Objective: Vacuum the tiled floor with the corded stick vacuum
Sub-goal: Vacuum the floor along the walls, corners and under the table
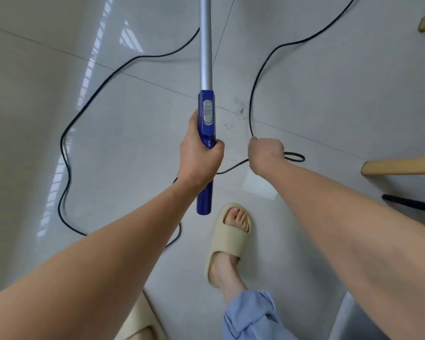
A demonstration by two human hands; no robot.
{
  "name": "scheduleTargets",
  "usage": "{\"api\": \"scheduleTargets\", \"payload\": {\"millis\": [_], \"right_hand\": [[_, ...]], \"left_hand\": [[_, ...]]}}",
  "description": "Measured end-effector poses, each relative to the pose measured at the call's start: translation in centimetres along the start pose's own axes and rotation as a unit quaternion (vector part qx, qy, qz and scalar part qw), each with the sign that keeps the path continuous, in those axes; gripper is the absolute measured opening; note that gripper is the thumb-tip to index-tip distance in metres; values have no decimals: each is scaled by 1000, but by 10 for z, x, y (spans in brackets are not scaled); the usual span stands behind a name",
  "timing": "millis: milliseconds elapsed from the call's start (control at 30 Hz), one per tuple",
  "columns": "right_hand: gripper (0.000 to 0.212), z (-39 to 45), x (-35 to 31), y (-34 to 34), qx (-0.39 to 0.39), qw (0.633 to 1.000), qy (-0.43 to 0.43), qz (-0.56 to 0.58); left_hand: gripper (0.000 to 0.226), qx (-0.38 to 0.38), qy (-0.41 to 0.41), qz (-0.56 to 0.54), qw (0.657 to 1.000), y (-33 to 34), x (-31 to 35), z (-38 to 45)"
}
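Head view: no readable writing on grey switch point(207, 111). One stick vacuum point(205, 133), gripped by left hand point(199, 155); one black cord point(255, 94), clenched in right hand point(265, 152) just beside. Two beige slippers point(227, 244).

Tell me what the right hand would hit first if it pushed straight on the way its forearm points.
Probably the floor tile, at its dark debris patch. The right hand grips the black cord and aims up-left; depth is unclear.
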State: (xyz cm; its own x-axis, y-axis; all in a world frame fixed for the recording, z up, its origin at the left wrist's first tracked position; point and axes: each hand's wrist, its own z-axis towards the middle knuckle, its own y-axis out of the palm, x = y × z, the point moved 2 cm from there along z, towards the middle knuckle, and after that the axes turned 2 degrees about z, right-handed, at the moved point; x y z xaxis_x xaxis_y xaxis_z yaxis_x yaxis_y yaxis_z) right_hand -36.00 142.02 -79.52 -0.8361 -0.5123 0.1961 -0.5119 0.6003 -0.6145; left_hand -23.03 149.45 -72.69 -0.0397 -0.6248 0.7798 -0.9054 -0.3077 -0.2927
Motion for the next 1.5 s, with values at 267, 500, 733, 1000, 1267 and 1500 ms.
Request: {"api": "scheduleTargets", "payload": {"millis": [267, 500, 733, 1000, 1267, 1500], "right_hand": [[36, -159, 2, -65, 21, 995, 28, -91], [29, -339, 28, -110, 74, 996, 4, -45], [27, -493, 70, -82, 43, 993, 108, 33], [28, -570, 127, -31, -1, 963, 262, 62], [29, -562, 106, 19, -21, 971, 182, 154], [19, -542, 84, 50, -132, 964, 132, 190]], "left_hand": [[51, -59, -42, -27, 997, -31, 101, -111], [28, -95, -68, 20, 993, -96, 179, -237], [25, -131, -108, 30, 985, -100, 204, -365], [28, -139, -131, 7, 982, -62, 208, -414], [25, -138, -117, 19, 983, -44, 186, -424], [26, -130, -112, 37, 984, -46, 149, -426]]}}
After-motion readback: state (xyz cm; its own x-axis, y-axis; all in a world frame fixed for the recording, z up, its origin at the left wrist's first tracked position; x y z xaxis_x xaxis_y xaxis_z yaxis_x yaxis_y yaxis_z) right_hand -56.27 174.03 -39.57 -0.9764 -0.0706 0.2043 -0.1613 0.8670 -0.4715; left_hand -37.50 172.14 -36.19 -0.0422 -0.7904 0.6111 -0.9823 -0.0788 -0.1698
